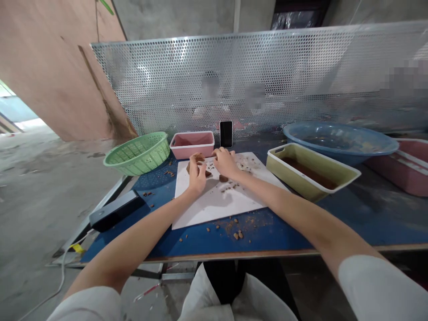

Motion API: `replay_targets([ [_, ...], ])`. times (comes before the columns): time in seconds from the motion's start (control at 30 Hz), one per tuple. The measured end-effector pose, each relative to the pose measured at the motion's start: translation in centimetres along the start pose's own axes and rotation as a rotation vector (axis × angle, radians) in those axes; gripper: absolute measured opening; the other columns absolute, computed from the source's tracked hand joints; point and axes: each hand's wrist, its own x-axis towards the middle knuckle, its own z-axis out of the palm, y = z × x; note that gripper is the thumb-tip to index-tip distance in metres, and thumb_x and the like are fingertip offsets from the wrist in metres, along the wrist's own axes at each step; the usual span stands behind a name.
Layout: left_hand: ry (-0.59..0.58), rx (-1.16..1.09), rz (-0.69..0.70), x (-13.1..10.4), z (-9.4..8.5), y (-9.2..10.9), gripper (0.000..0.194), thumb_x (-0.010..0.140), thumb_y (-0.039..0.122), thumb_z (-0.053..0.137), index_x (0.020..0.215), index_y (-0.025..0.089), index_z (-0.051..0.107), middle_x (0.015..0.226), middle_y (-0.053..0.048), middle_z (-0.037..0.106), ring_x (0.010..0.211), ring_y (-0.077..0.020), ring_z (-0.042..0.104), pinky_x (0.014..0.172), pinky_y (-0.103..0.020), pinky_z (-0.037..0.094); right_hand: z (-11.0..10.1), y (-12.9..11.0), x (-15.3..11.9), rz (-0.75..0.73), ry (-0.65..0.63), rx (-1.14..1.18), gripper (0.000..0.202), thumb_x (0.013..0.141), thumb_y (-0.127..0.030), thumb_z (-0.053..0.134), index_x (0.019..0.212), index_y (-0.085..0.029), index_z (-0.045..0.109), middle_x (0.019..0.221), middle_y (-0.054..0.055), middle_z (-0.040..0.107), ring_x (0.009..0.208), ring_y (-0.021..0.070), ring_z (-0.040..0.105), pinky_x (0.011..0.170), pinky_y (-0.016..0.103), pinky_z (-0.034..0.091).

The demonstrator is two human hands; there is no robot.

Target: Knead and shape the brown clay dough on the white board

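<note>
A white board (214, 206) lies on the blue table, scattered with small brown and dark bits. My left hand (198, 173) is at the board's left part, its fingers curved round a brown lump (188, 168). Close by on the right, my right hand (225, 161) rests near the board's back edge with fingers bent downward; whatever is under its fingertips is hidden. Between and just below the hands sits a dark brown piece (223, 178). Another brown piece (207, 174) shows beside my left fingers.
Behind the board stand a pink basin (192, 151) and an upright phone (226, 133). A green basket (138, 156) and a dark box (117, 209) are left; an olive basin (294, 180), blue bowl (341, 154) and pink container (401, 171) are right. Crumbs dot the blue table (200, 243).
</note>
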Motion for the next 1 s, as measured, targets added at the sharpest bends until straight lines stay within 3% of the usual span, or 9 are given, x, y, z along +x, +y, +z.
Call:
replay_targets([
  [0.13, 0.053, -0.005, -0.006, 0.2, 0.0, -0.1, 0.026, 0.106, 0.035, 0.048, 0.13, 0.025, 0.048, 0.125, -0.011, 0.062, 0.114, -0.0242, 0.065, 0.103, -0.041, 0.057, 2.5, -0.8, 0.7, -0.031, 0.004, -0.125, 0.033, 0.108, -0.024, 0.043, 0.136, -0.016, 0.058, 0.137, 0.023, 0.061, 0.127, 0.0395, 0.05, 0.106, 0.053, 0.033],
  [0.27, 0.062, -0.015, -0.019, 0.3, 0.1, -0.3, 0.026, 0.101, 0.025, 0.048, 0.127, 0.025, 0.048, 0.122, -0.01, 0.062, 0.114, -0.0234, 0.064, 0.107, -0.043, 0.054, 3.5, -0.2, 0.2, -0.023, -0.008, -0.129, 0.033, 0.106, -0.024, 0.046, 0.137, -0.014, 0.055, 0.137, 0.024, 0.059, 0.126, 0.04, 0.047, 0.104, 0.053, 0.035],
  [0.6, 0.054, -0.027, 0.005, 0.2, 0.0, -0.2, 0.023, 0.103, 0.027, 0.049, 0.126, 0.022, 0.045, 0.12, -0.011, 0.06, 0.111, -0.0236, 0.062, 0.108, -0.042, 0.051, 3.0, -0.9, 0.1, 0.003, -0.024, -0.146, 0.031, 0.107, -0.024, 0.044, 0.132, -0.014, 0.059, 0.135, 0.023, 0.06, 0.128, 0.0391, 0.046, 0.106, 0.054, 0.036],
  [0.8, 0.063, 0.009, -0.011, 0.2, 0.2, -0.2, 0.022, 0.103, 0.031, 0.049, 0.125, 0.025, 0.045, 0.119, -0.01, 0.061, 0.11, -0.0229, 0.064, 0.107, -0.041, 0.052, 2.6, -1.2, -0.4, -0.066, 0.048, -0.217, 0.035, 0.106, -0.022, 0.041, 0.134, -0.01, 0.059, 0.136, 0.025, 0.06, 0.127, 0.0405, 0.046, 0.106, 0.054, 0.034],
  [1.0, 0.058, -0.009, -0.002, 0.3, 0.2, -0.3, 0.022, 0.103, 0.033, 0.052, 0.123, 0.025, 0.046, 0.118, -0.01, 0.06, 0.108, -0.0236, 0.063, 0.102, -0.041, 0.053, 2.7, -1.1, -0.2, -0.043, 0.003, -0.186, 0.036, 0.107, -0.025, 0.04, 0.134, -0.012, 0.059, 0.138, 0.025, 0.06, 0.13, 0.0406, 0.045, 0.108, 0.055, 0.034],
])
